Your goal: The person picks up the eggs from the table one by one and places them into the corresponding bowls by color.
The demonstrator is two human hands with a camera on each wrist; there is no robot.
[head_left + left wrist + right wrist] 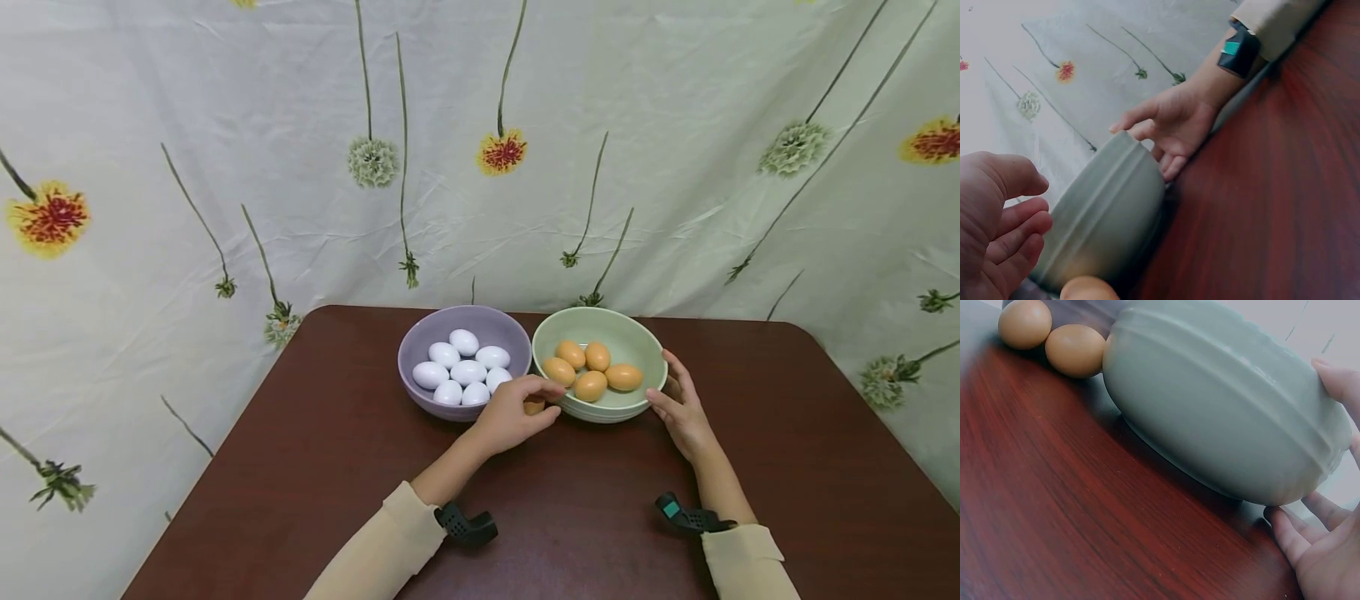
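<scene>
My left hand hovers in front of the gap between the two bowls, its fingers loosely bent with nothing between them in the left wrist view. Just under it lies a brown egg; the right wrist view has two brown eggs on the table against the bowls. With my right hand I hold the green bowl at its right side, one digit up at the rim and other fingers low against its outer wall. Several brown eggs lie inside that bowl.
A purple bowl with several white eggs stands at the left, close beside the green one. Both are near the back edge of the dark red-brown table. Behind hangs a white flower-print cloth.
</scene>
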